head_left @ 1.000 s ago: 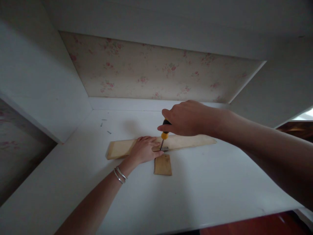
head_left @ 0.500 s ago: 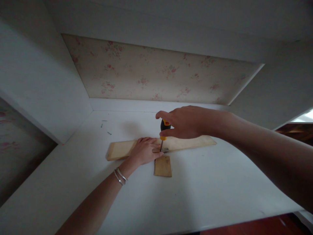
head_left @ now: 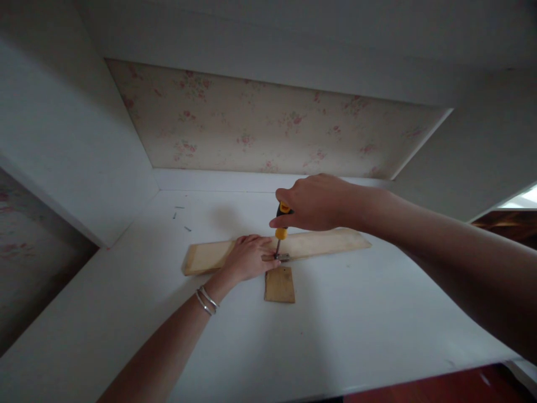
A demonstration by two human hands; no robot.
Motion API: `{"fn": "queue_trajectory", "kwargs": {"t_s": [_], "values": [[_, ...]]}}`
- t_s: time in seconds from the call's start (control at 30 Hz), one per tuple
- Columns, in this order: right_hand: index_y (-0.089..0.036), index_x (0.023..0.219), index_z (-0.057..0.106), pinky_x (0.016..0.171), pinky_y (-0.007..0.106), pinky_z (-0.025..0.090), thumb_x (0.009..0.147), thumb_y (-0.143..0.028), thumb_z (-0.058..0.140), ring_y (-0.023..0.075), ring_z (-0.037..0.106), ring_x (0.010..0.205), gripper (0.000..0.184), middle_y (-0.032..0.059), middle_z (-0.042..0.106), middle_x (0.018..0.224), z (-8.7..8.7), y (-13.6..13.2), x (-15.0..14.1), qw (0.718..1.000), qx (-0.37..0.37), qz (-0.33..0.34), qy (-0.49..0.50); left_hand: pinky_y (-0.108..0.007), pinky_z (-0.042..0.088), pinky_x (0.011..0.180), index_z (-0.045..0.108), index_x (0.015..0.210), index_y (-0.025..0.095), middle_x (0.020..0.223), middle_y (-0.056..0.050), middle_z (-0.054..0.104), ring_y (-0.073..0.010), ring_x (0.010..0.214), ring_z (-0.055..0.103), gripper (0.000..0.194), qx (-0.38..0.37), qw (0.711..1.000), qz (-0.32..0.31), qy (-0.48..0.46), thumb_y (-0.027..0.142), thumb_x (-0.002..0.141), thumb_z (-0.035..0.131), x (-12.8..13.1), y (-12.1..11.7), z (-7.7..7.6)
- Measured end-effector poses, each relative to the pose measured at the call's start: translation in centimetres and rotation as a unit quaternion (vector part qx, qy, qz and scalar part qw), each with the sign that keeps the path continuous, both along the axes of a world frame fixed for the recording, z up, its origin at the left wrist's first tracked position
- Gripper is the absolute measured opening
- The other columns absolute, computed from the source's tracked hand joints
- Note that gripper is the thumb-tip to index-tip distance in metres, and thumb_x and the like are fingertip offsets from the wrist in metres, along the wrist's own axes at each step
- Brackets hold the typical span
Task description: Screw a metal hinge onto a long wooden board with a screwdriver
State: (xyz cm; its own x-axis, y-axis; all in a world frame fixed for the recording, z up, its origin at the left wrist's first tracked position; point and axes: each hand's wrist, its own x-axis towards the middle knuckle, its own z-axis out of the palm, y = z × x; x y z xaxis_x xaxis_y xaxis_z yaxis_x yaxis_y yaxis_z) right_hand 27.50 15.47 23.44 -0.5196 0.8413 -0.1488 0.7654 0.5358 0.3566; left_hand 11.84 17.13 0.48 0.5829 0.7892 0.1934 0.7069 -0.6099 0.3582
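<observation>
Yellow-and-black screwdriver (head_left: 281,232): close to upright, top leaning slightly to 1 o'clock, tip down at a small metal plate (head_left: 284,257), possibly a hinge. Clock centred on that plate. Right hand (head_left: 314,202), at 1 o'clock, is closed round the handle from above, presumably so the wrist can turn and press in line with the shaft. Left hand (head_left: 248,257), at 9 o'clock, spans and holds down the wooden plank (head_left: 331,242), thumb beside the plate; likely bracing against twist. Plate lies along the plank's near edge, perhaps to line up with it.

Small wooden piece (head_left: 279,285), with a hole by its top edge, lies just beyond the plate at 6 o'clock. Tiny fasteners (head_left: 187,228), screws or nails (too small to tell), lie at 10 o'clock, well apart from the work.

Edges: plank ends at 3 and 9 o'clock; floral back panel (head_left: 260,123) at 12; side wall (head_left: 84,168) at 10. White surface (head_left: 377,319) stretches to its front edge at 5 o'clock, seemingly the most generous room for the right elbow
</observation>
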Motion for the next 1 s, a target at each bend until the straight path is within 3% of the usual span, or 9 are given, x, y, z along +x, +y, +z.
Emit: {"fn": "queue_trajectory", "kwargs": {"t_s": [0.17, 0.37, 0.6, 0.77, 1.0], "values": [[-0.021, 0.128, 0.054, 0.061, 0.030, 0.040, 0.090, -0.056, 0.045, 0.0252, 0.066, 0.079, 0.052, 0.0131, 0.070, 0.098, -0.1, -0.2, 0.3, 0.997, -0.061, 0.033, 0.039, -0.043, 0.034, 0.107, 0.071, 0.108, 0.037, 0.132, 0.003, 0.060, -0.0254, 0.123, 0.049, 0.038, -0.001, 1.000, -0.001, -0.006, 0.062, 0.085, 0.055, 0.1, -0.1, 0.2], [-0.015, 0.114, 0.063, 0.064, 0.034, 0.041, 0.087, -0.067, 0.044, 0.0316, 0.066, 0.084, 0.062, 0.0181, 0.070, 0.090, 0.2, -0.5, -0.4, 0.999, 0.015, 0.048, 0.004, -0.044, 0.037, 0.103, 0.072, 0.106, 0.036, 0.133, 0.001, 0.060, -0.0272, 0.122, 0.050, 0.040, -0.014, 1.000, 0.019, -0.005, 0.064, 0.083, 0.056, 0.3, -0.3, 0.7], [-0.015, 0.102, 0.070, 0.067, 0.035, 0.043, 0.085, -0.071, 0.042, 0.0314, 0.067, 0.085, 0.065, 0.0185, 0.071, 0.088, 0.0, -0.4, -0.8, 0.998, 0.038, 0.049, -0.008, -0.047, 0.032, 0.104, 0.073, 0.104, 0.041, 0.126, 0.002, 0.063, -0.0268, 0.121, 0.050, 0.034, -0.009, 1.000, 0.026, -0.005, 0.062, 0.085, 0.055, 0.6, -0.8, 1.1], [-0.017, 0.103, 0.070, 0.066, 0.034, 0.044, 0.084, -0.074, 0.041, 0.0301, 0.067, 0.083, 0.067, 0.0168, 0.071, 0.087, -0.2, -0.2, -0.7, 0.999, 0.031, 0.040, 0.007, -0.048, 0.027, 0.106, 0.075, 0.099, 0.036, 0.121, -0.001, 0.065, -0.0272, 0.121, 0.049, 0.033, 0.004, 0.998, 0.053, -0.018, 0.060, 0.086, 0.056, 1.5, -1.5, 1.2], [-0.016, 0.101, 0.071, 0.066, 0.033, 0.042, 0.085, -0.075, 0.037, 0.0287, 0.067, 0.082, 0.070, 0.0169, 0.071, 0.085, -0.2, -0.1, -0.7, 0.999, 0.023, 0.041, 0.014, -0.046, 0.033, 0.099, 0.074, 0.090, 0.031, 0.109, -0.001, 0.069, -0.0271, 0.110, 0.054, 0.032, 0.026, 0.996, 0.086, -0.029, 0.058, 0.084, 0.059, 2.4, -1.8, 0.9]]}}
